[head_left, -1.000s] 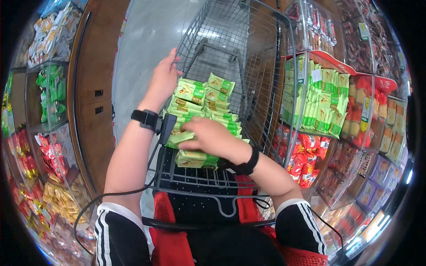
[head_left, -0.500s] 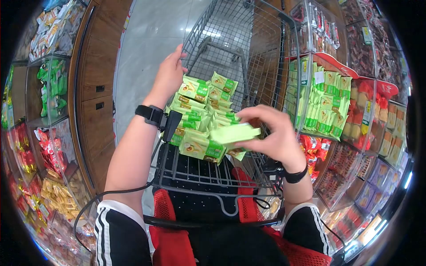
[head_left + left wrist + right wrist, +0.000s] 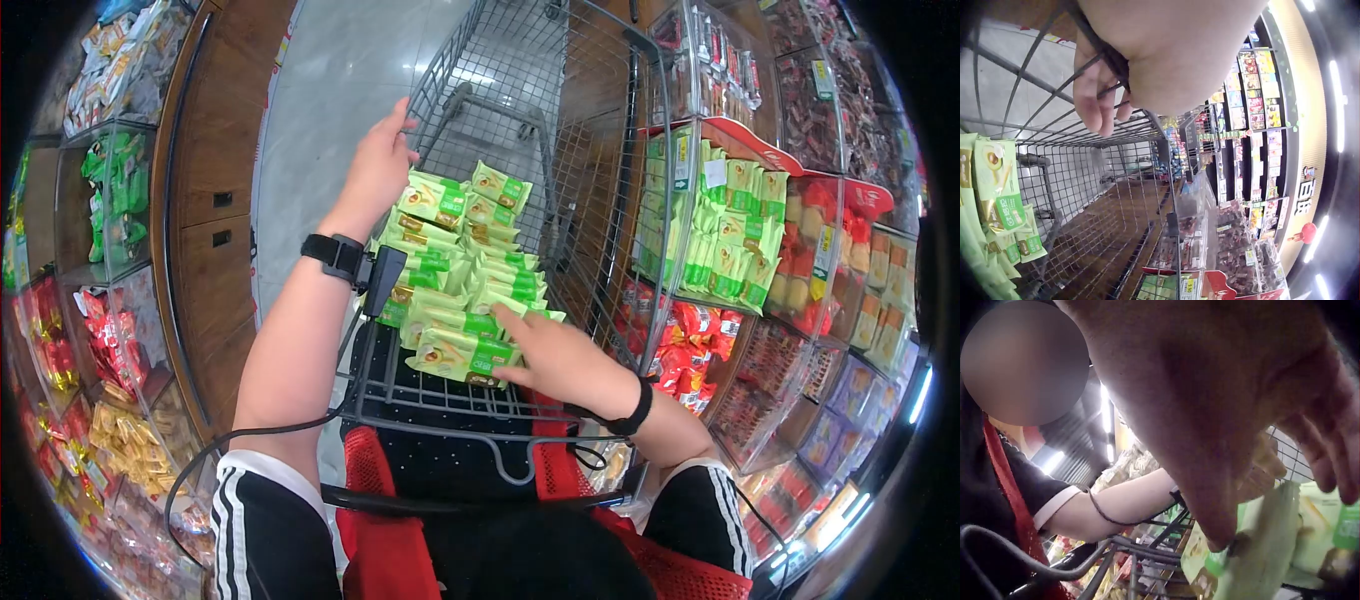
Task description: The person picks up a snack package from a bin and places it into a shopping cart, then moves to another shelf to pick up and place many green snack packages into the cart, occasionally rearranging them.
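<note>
A shopping cart [image 3: 500, 437] stands before me, its near end holding rows of pale green snack packets [image 3: 505, 187] with an avocado picture. My left hand [image 3: 378, 165] rests at the cart's left rim, its fingers fairly straight; the left wrist view shows the fingers [image 3: 1102, 103] hanging beyond the wires. At the near end of the rows, my right hand [image 3: 560, 358] holds the right end of the front packet [image 3: 455, 357]. Its thumb lies at the near face and its index finger over the top. In the right wrist view, the other fingers [image 3: 1319, 465] stretch out past the packet.
Clear bins to the right hold more green packets [image 3: 735, 225] and red-wrapped snacks [image 3: 690, 350]. On the left stand wooden drawers [image 3: 225, 110] and bins of green-wrapped sweets [image 3: 118, 205]. The cart's far part shows bare wire mesh [image 3: 510, 70].
My right hand reached into the rows, lifted a green packet to the right, then set it down at the front of the rows. My left hand has stayed at the rim.
</note>
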Motion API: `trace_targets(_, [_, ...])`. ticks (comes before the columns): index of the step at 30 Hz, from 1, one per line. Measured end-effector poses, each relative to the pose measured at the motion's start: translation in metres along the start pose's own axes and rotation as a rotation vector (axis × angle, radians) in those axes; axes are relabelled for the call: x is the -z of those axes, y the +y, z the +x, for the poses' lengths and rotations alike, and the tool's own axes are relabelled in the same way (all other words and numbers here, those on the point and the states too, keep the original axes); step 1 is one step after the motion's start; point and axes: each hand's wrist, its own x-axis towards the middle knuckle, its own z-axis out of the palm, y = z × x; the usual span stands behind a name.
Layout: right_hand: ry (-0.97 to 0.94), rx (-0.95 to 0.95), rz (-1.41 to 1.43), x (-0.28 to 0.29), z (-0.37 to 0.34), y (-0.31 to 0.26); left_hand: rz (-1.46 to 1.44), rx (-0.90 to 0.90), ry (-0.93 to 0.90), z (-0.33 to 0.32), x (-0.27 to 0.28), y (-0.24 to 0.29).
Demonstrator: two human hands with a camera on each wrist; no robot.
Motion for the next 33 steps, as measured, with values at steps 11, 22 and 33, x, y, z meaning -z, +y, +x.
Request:
trace_targets(11, [0.135, 0.117, 0.103, -0.017, 0.043, -0.002, 0.031, 0.027, -0.045, 0.002, 0.000, -0.003])
trace_targets(22, [0.093, 0.147, 0.275, -0.010, 0.035, 0.006, 0.065, -0.025, -0.004, -0.002, 0.003, 0.003])
trace_targets(33, [0.229, 0.229, 0.291, -0.034, 0.078, -0.025, -0.009, 0.050, -0.025, -0.002, 0.002, 0.006])
